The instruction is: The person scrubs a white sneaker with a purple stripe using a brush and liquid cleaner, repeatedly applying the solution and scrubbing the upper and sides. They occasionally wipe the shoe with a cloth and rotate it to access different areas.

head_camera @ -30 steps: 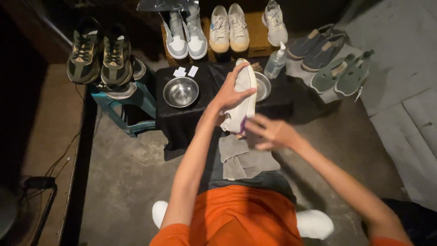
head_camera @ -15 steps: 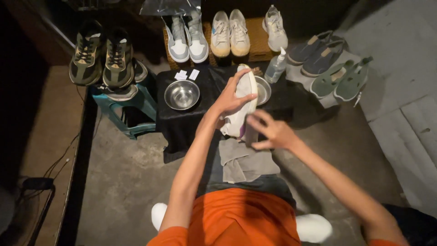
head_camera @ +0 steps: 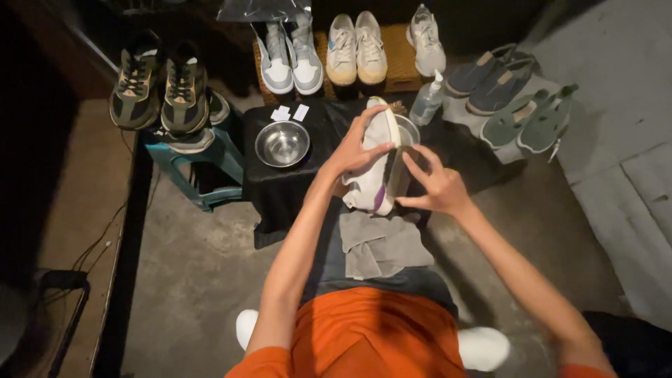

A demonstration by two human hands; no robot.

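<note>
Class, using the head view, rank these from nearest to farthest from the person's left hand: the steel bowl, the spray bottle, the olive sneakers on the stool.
1. Steel bowl, just left of the left hand.
2. Spray bottle, up and right.
3. Olive sneakers, far left on the teal stool.

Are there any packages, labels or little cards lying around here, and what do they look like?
Two small white cards: flat on the black-draped table, just behind the steel bowl; rectangular, markings too small to tell.
Clear plastic bag: top edge, above the grey-and-white high-top pair; crinkled, see-through.
Pump bottle: right of the white shoe held in both hands; pale, translucent, no label visible.
No signs or screens.
</note>
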